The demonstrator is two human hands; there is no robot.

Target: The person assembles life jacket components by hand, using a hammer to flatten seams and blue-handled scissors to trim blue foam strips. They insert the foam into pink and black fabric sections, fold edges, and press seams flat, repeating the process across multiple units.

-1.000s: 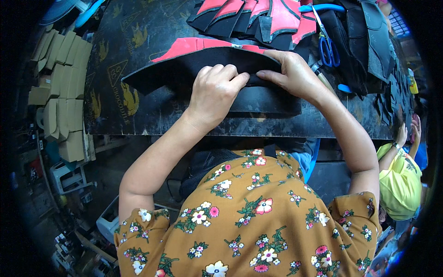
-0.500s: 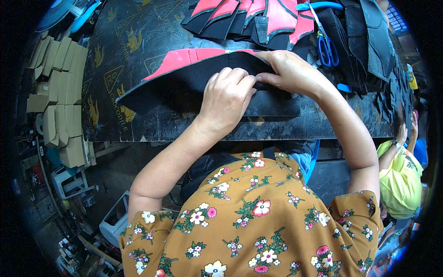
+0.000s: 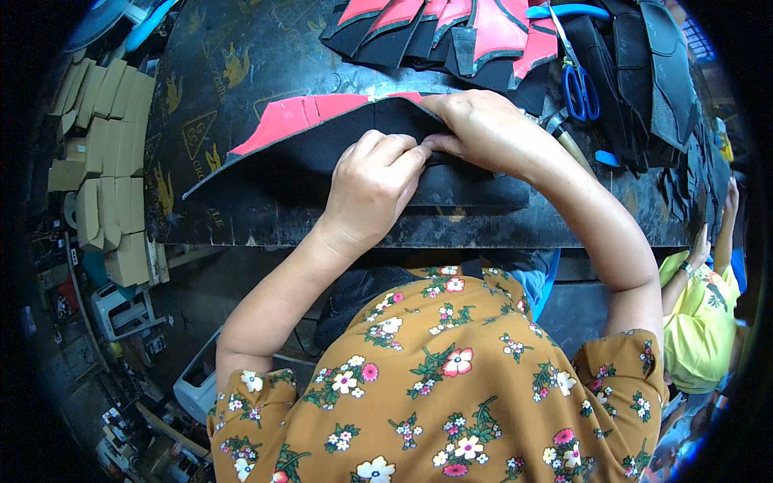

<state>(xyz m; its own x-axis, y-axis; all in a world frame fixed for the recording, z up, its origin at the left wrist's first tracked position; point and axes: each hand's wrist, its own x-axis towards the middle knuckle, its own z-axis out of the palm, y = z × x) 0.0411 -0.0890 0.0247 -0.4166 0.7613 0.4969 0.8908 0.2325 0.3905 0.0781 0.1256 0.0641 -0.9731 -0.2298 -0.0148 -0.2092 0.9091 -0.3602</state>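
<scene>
A wide curved fabric piece (image 3: 314,153), black on the side facing me and pink on the other, stands tilted up from the black table (image 3: 181,105). My left hand (image 3: 374,189) is closed, its thumb and fingers pinching the material near its right part. Right beside it, my right hand (image 3: 479,133) grips the same piece, fingers over the upper edge and thumb on the black side. The two thumbs nearly meet; what lies between the fingertips is hidden. Below the hands a flat black slab (image 3: 483,193) rests along the table's near side.
Pink-and-black cut pieces (image 3: 495,40) lie fanned out at the back. Blue-handled scissors (image 3: 578,88) and stacked black pieces (image 3: 672,76) are at the right. A wooden-handled tool (image 3: 573,149) shows beside my right forearm. Cardboard boxes (image 3: 105,153) stand left; a yellow-shirted co-worker (image 3: 700,322) is far right.
Both hands and the fabric piece have shifted a little to the left, still gripped. More of the wooden-handled tool beside my right forearm has come into sight.
</scene>
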